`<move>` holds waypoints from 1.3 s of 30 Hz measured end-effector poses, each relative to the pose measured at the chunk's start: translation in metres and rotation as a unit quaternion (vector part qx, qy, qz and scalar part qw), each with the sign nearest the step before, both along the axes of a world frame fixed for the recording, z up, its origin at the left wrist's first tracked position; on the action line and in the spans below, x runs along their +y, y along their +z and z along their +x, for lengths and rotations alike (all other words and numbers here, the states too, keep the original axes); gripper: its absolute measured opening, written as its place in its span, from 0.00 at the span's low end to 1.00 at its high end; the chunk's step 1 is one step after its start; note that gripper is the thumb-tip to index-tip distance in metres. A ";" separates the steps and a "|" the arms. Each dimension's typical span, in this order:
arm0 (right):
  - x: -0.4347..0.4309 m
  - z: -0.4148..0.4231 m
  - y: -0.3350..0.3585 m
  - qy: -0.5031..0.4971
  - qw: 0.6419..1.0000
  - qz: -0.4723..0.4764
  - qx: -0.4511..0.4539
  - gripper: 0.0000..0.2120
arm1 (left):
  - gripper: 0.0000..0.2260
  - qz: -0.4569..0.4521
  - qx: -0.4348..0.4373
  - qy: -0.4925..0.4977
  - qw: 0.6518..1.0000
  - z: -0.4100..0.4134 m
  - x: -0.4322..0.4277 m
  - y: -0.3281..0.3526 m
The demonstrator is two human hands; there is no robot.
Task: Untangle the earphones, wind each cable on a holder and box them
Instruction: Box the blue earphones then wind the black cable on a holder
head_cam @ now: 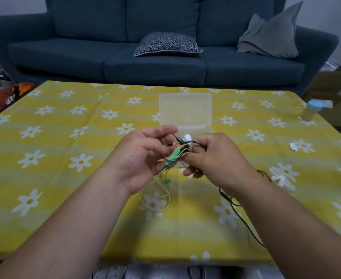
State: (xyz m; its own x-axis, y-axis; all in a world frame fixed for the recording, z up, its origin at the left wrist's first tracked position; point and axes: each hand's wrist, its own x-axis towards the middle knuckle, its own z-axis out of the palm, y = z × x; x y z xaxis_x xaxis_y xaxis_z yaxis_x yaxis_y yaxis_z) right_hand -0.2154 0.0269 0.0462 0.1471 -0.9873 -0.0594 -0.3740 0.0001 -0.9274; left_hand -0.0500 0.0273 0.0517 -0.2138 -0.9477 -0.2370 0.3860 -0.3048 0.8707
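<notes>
Earphones (178, 153) are hanging as a knot of black, yellow and green strands between both hands, just above the surface (65, 178) and in front of the clear box (185, 109). The right hand (216, 158) is gripping the knot, its fingers (194, 158) curling tight round the strands. The left hand (141, 158) is facing it palm inward, its fingers (160, 156) loosely curving at the knot's left side; whether they are pinching a strand I cannot tell. A green piece (173, 157) is sitting in the middle of the knot, and a white piece (187, 137) is poking up behind it. A yellow cable (164, 196) is looping down onto the daisy cloth below the left hand, while a black cable (240, 215) is trailing from under the right wrist towards the near edge. The box is lying open, its lid showing beyond the tray. A white holder (280, 178) is lying on the cloth to the right, apart from the hands. A blue-capped bottle (310, 110) is standing near the far right corner.
</notes>
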 end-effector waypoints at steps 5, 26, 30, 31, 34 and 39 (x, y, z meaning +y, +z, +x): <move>0.002 0.002 -0.001 0.032 0.999 -0.008 -0.020 0.08 | 0.05 0.032 0.005 -0.024 0.999 -0.004 0.003 0.006; -0.003 -0.007 -0.006 0.004 0.998 -0.024 0.052 0.06 | 0.10 -0.031 -0.159 0.062 0.985 -0.008 -0.004 -0.007; -0.003 -0.005 -0.005 0.028 0.996 -0.047 0.072 0.10 | 0.07 -0.017 -0.169 0.132 0.976 -0.005 -0.007 -0.009; -0.003 -0.006 -0.003 0.026 0.996 -0.054 0.072 0.12 | 0.07 -0.013 -0.194 0.147 0.970 -0.003 -0.008 -0.011; -0.003 -0.011 0.007 0.017 0.996 -0.066 0.048 0.18 | 0.05 -0.009 -0.291 0.176 0.940 0.007 -0.011 -0.016; -0.001 -0.014 0.016 0.002 1.000 -0.021 0.001 0.17 | 0.13 -0.046 -0.508 0.106 0.854 0.024 -0.010 -0.019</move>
